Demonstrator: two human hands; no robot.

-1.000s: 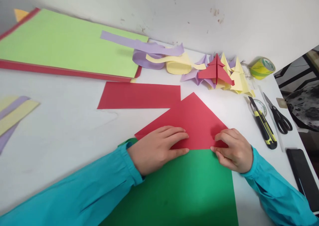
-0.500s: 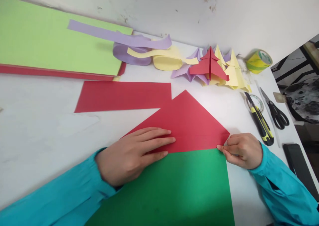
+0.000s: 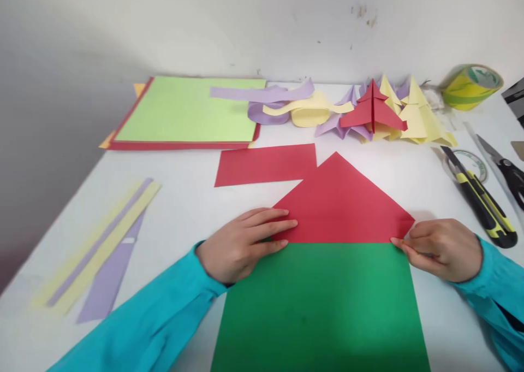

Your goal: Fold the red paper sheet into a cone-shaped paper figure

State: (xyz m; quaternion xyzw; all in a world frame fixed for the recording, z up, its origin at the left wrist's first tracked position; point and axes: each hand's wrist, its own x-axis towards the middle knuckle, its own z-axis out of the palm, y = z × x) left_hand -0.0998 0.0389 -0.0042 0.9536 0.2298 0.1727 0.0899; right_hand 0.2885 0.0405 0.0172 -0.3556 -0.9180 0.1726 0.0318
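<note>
A red paper (image 3: 339, 208) with a pointed top lies in front of me. Its straight lower edge meets a green sheet (image 3: 323, 306); whether the two are one folded sheet I cannot tell. My left hand (image 3: 245, 243) lies flat at the red paper's left side, fingers stretched out and a little apart, resting across that lower edge. At the right corner my right hand (image 3: 444, 250) is closed, thumb and finger pinching the red paper's edge.
Behind lie a red rectangle (image 3: 266, 164), a light green paper stack (image 3: 184, 110), folded paper planes (image 3: 372, 110) and a tape roll (image 3: 470, 88). A utility knife (image 3: 483, 197) and scissors (image 3: 510, 170) are at right. Purple and yellow strips (image 3: 106, 241) lie at left.
The view has swung left, bringing the paper strips into sight. Both hands keep nearly the same places on the red paper, the left fingers slightly nearer its left side.
</note>
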